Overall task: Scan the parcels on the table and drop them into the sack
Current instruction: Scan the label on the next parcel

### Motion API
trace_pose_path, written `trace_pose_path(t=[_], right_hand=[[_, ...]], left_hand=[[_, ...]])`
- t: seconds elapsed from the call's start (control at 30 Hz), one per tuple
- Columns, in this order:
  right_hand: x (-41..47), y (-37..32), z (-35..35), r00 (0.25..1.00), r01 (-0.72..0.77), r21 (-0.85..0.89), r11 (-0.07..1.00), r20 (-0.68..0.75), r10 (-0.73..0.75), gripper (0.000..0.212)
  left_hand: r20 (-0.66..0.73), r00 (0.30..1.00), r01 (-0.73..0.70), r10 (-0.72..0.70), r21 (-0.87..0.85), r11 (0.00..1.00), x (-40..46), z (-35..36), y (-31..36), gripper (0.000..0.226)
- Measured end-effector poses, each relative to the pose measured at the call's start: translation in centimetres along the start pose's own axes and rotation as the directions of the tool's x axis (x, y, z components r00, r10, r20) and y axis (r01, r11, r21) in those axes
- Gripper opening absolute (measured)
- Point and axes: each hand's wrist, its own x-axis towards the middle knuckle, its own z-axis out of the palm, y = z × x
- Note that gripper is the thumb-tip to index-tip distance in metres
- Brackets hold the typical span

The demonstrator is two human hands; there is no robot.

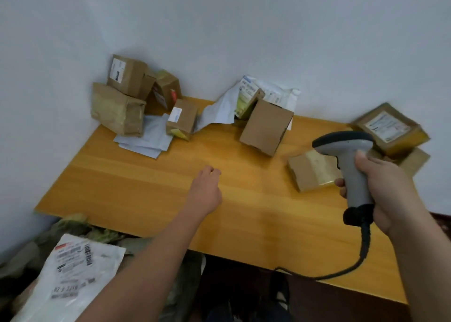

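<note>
Grey handheld barcode scanner (351, 165) is gripped by right hand (388, 187); left hand (206, 189), fingers loosely curled, empty, is held above yellow wooden table (146, 187).

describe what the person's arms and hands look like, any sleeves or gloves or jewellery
Both forearms are bare up to the frame edge, with no sleeve in view. The left hand and right hand wear no gloves. No watch, ring or wristband shows on either. No markings are visible on them.
</note>
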Motion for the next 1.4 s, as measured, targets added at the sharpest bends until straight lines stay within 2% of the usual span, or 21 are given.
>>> trace_pose_path(t=[0.2, 0.3, 0.4, 0.5, 0.6, 0.73, 0.8, 0.9, 0.97, 1.03, 1.07, 1.1, 1.13, 1.2, 1.3, 1.4], right_hand=[[5.4, 0.9, -6.4, 0.999, -0.007, 0.044, 0.999, -0.047, 0.009, 0.034], [8.3, 1.4, -9.5, 0.997, -0.033, 0.076, 0.997, -0.066, 0.038, 0.033], [11.1, 1.9, -12.1, 0.995, -0.064, 0.091, 0.994, -0.064, 0.07, 0.024], [13.6, 2.6, -13.9, 0.993, -0.096, 0.087, 0.992, -0.057, 0.101, 0.021], [15.3, 3.3, -15.5, 0.991, -0.114, 0.085, 0.99, -0.056, 0.119, 0.019], [16.4, 4.3, -17.2, 0.987, -0.151, 0.072, 0.986, -0.049, 0.155, 0.016], [16.7, 4.7, -17.8, 0.985, -0.162, 0.077, 0.984, -0.045, 0.166, 0.016], [16.8, 5.0, -18.1, 0.982, -0.18, 0.097, 0.979, -0.044, 0.184, 0.017], [16.8, 5.1, -18.1, 0.979, -0.191, 0.115, 0.975, -0.045, 0.197, 0.017], [16.5, 5.0, -17.9, 0.98, -0.188, 0.141, 0.972, -0.041, 0.195, 0.016], [16.3, 4.9, -17.8, 0.981, -0.183, 0.158, 0.97, -0.041, 0.192, 0.015], [16.1, 4.8, -17.6, 0.98, -0.183, 0.175, 0.967, -0.044, 0.194, 0.015], [15.8, 4.7, -17.3, 0.979, -0.186, 0.19, 0.964, -0.049, 0.199, 0.015], [15.2, 4.5, -16.8, 0.977, -0.193, 0.212, 0.958, -0.049, 0.208, 0.015], [14.4, 4.4, -15.9, 0.98, -0.191, 0.195, 0.962, -0.025, 0.199, 0.016], [13.6, 4.6, -15.0, 0.98, -0.197, 0.169, 0.966, -0.003, 0.2, 0.016]], left_hand=[[0.129, 0.983, -0.142, 0.134, 0.057, 0.988, 3.9, 3.5, 9.0, 0.053], [0.211, 0.964, -0.171, 0.161, 0.03, 0.985, 5.9, 5.8, 14.1, 0.073], [0.294, 0.945, -0.135, 0.144, -0.052, 0.989, 8.1, 8.4, 18.5, 0.1], [0.354, 0.93, -0.104, 0.101, -0.009, 0.995, 10.3, 10.6, 21.9, 0.115], [0.344, 0.938, -0.082, 0.052, 0.073, 0.994, 12.2, 12.2, 24.0, 0.127], [0.308, 0.951, 0.004, -0.031, 0.088, 0.996, 13.6, 13.8, 24.4, 0.139], [0.261, 0.965, 0.007, -0.041, 0.128, 0.992, 13.6, 14.3, 24.1, 0.142], [0.275, 0.961, -0.006, -0.038, 0.161, 0.987, 13.1, 14.0, 24.0, 0.142], [0.324, 0.945, 0.029, -0.055, 0.083, 0.996, 12.4, 13.4, 24.1, 0.139], [0.376, 0.923, 0.14, -0.08, -0.135, 0.981, 11.5, 12.6, 24.0, 0.134], [0.411, 0.906, 0.23, -0.097, -0.288, 0.929, 11.0, 12.2, 23.9, 0.131], [0.456, 0.884, 0.327, -0.103, -0.447, 0.832, 10.3, 11.8, 23.9, 0.127], [0.5, 0.861, 0.413, -0.092, -0.583, 0.7, 9.4, 11.3, 23.8, 0.125], [0.574, 0.817, 0.538, -0.055, -0.724, 0.432, 7.5, 10.9, 23.4, 0.114], [0.702, 0.712, 0.702, -0.03, -0.709, 0.066, 5.0, 10.9, 21.6, 0.081], [0.748, 0.66, 0.736, -0.069, -0.662, -0.144, 3.1, 11.0, 19.8, 0.054]])
